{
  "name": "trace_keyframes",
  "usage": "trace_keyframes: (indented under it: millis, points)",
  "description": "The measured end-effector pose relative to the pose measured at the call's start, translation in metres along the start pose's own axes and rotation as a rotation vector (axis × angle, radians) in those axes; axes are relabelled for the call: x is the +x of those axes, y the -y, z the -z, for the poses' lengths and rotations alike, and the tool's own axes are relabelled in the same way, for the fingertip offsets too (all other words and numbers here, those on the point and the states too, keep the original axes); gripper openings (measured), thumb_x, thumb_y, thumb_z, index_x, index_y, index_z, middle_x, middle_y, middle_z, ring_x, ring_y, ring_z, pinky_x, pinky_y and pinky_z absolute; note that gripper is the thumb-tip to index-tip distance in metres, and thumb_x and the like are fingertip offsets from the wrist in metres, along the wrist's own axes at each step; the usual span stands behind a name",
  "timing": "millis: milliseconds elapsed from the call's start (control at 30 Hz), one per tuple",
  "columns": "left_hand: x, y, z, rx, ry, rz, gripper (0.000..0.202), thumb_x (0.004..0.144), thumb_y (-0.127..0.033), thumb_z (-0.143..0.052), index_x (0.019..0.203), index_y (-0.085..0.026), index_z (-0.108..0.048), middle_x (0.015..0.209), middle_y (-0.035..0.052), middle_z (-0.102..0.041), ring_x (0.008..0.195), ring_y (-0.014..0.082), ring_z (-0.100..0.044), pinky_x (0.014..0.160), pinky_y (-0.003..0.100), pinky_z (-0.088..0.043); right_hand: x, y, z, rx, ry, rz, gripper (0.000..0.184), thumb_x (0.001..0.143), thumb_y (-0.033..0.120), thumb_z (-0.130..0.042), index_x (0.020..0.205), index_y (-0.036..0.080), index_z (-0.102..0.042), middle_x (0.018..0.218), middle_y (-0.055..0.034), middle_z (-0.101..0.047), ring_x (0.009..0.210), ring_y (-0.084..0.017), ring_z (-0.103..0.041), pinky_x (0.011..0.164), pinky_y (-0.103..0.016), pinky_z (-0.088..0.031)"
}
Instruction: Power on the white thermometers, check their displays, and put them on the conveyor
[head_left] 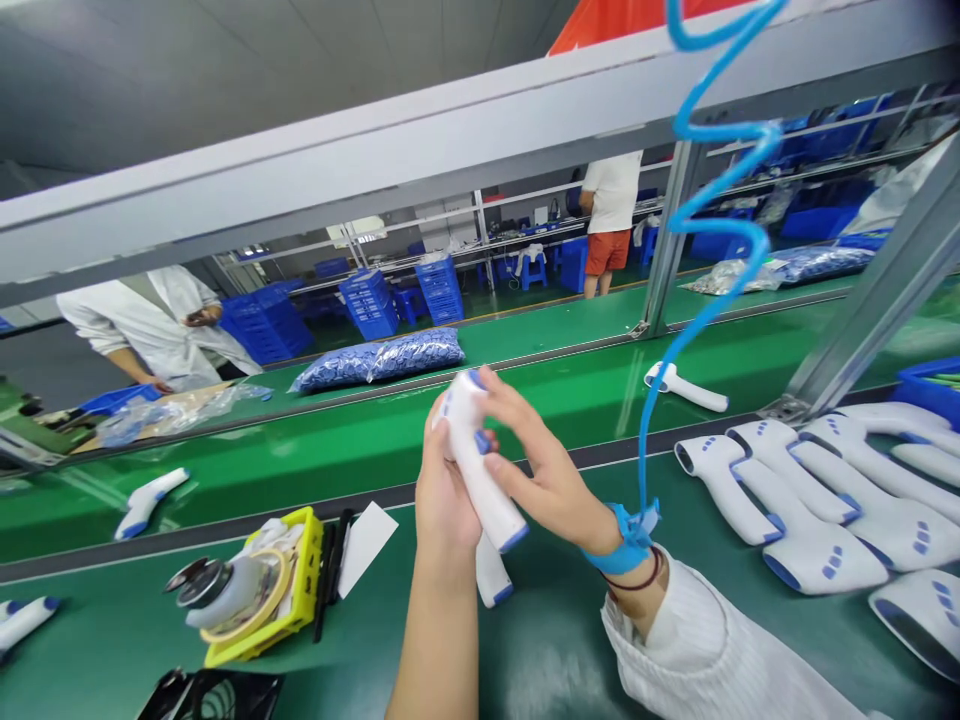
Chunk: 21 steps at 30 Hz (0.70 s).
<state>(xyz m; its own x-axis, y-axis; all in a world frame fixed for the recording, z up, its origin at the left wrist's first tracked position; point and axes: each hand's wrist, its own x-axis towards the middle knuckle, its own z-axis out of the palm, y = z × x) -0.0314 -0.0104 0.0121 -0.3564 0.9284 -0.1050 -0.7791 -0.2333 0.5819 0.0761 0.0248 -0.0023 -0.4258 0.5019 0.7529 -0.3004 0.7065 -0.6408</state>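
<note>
A white infrared thermometer [486, 488] with blue buttons, trigger and end cap is held up over the bench, tilted with its handle toward the lower right. My left hand [442, 505] is wrapped around it from the left, fingers partly hidden behind the body. My right hand [551, 485] grips the other side, with thumb and fingers near the head and the blue trigger. A blue wrist strap [626, 540] with a coiled blue cord [701, 320] is on my right wrist. Below, a second thermometer [493, 575] lies on the bench, partly covered by my hands.
Several white thermometer bodies [810, 480] crowd the right side. At left, a yellow basket [304, 590] holds a bottle [232, 590], beside a white card [367, 545]. Two thermometers lie on the green conveyor [360, 450]. A co-worker [172, 320] stands across the line at left.
</note>
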Motion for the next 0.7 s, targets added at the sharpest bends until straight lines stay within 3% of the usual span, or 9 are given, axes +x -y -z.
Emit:
trace_keyframes:
  millis: [67,133,267,367,500,600,700]
  points:
    - [0.009,-0.009,0.004,-0.268,-0.122,0.169,0.028,0.096,-0.031,-0.043,0.11,-0.012,-0.058,0.08,0.0044,-0.067,0.06,0.0114,-0.066,0.06,0.02,-0.056,-0.001,-0.003,-0.003,-0.004,0.163,0.085,0.031,0.095,0.025,-0.053,0.125,0.026,-0.063,0.147,-0.0049,-0.05,0.144,-0.023,-0.034,0.122,-0.046,-0.02]
    - [0.013,-0.017,0.007,-0.396,-0.185,0.263,0.03,0.099,-0.033,-0.037,0.101,-0.009,-0.056,0.067,0.002,-0.063,0.054,0.0096,-0.064,0.055,0.016,-0.055,-0.001,-0.006,-0.008,0.097,0.27,0.089,0.025,0.094,0.029,-0.056,0.115,0.022,-0.068,0.133,-0.0076,-0.063,0.138,-0.023,-0.045,0.119,-0.044,-0.027]
    - [0.009,-0.029,0.01,-0.49,-0.159,0.289,0.035,0.101,-0.035,-0.029,0.096,-0.009,-0.052,0.061,0.0,-0.06,0.046,0.0047,-0.06,0.05,0.008,-0.05,-0.006,-0.006,-0.023,0.271,0.191,0.028,0.025,0.093,0.036,-0.059,0.103,0.016,-0.069,0.113,-0.0105,-0.072,0.123,-0.022,-0.059,0.111,-0.039,-0.04]
    - [0.003,-0.03,0.008,-0.533,-0.188,0.275,0.039,0.1,-0.041,-0.028,0.096,-0.01,-0.052,0.061,0.0005,-0.06,0.047,0.0053,-0.061,0.046,0.007,-0.048,-0.015,-0.002,-0.035,0.23,0.097,0.066,0.035,0.095,0.047,-0.051,0.098,0.015,-0.067,0.111,-0.0128,-0.071,0.121,-0.021,-0.06,0.11,-0.038,-0.041]
    - [0.002,-0.025,0.006,-0.411,-0.294,0.111,0.036,0.099,-0.037,-0.029,0.095,-0.012,-0.054,0.061,0.0003,-0.06,0.046,0.0043,-0.057,0.043,0.007,-0.047,-0.024,0.001,-0.057,0.3,-0.125,-0.034,0.041,0.096,0.055,-0.042,0.093,0.019,-0.062,0.112,-0.0119,-0.069,0.122,-0.021,-0.057,0.113,-0.041,-0.037]
    - [0.003,-0.021,0.011,-0.232,-0.339,-0.165,0.031,0.093,-0.035,-0.033,0.088,-0.016,-0.057,0.06,-0.0016,-0.059,0.045,0.0051,-0.053,0.041,0.01,-0.045,-0.023,0.001,-0.07,0.717,-0.322,-0.2,0.024,0.09,0.047,-0.058,0.085,0.023,-0.061,0.106,-0.0075,-0.069,0.119,-0.023,-0.059,0.114,-0.045,-0.036]
    - [0.002,-0.019,0.018,-0.038,-0.23,-0.336,0.028,0.088,-0.038,-0.034,0.084,-0.021,-0.055,0.065,-0.0035,-0.057,0.051,0.0081,-0.054,0.047,0.015,-0.048,-0.019,0.003,-0.076,1.067,-0.408,-0.351,0.021,0.074,0.034,-0.075,0.084,0.024,-0.059,0.095,-0.003,-0.072,0.112,-0.025,-0.063,0.115,-0.051,-0.032]
